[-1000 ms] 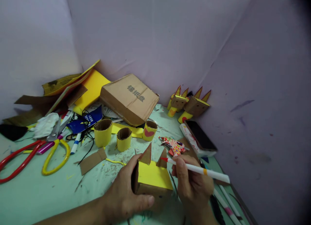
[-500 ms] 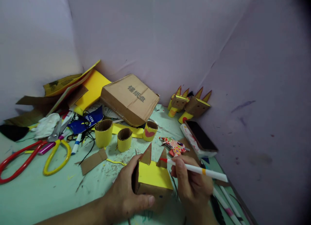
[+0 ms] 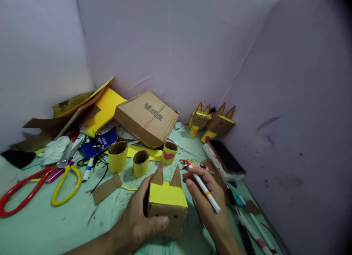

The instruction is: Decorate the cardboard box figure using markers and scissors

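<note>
Head view: the left hand [image 3: 137, 220] clasps a small cardboard box head [image 3: 166, 207] with a yellow top, thumb across its front face, fingers closed around its left side. The box head stands on the green table [image 3: 41, 225], near the front edge, with two brown triangular ears [image 3: 167, 176] upright along its rear edge. The right hand [image 3: 207, 201] grips a white marker [image 3: 205, 189] with a red tip, held just right of the ears and apart from them. Judged step: colouring the ears. The next move calls for lowering the marker tip onto the right ear while the left hand steadies the box. Two finished figures [image 3: 213, 121] stand against the rear wall.
</note>
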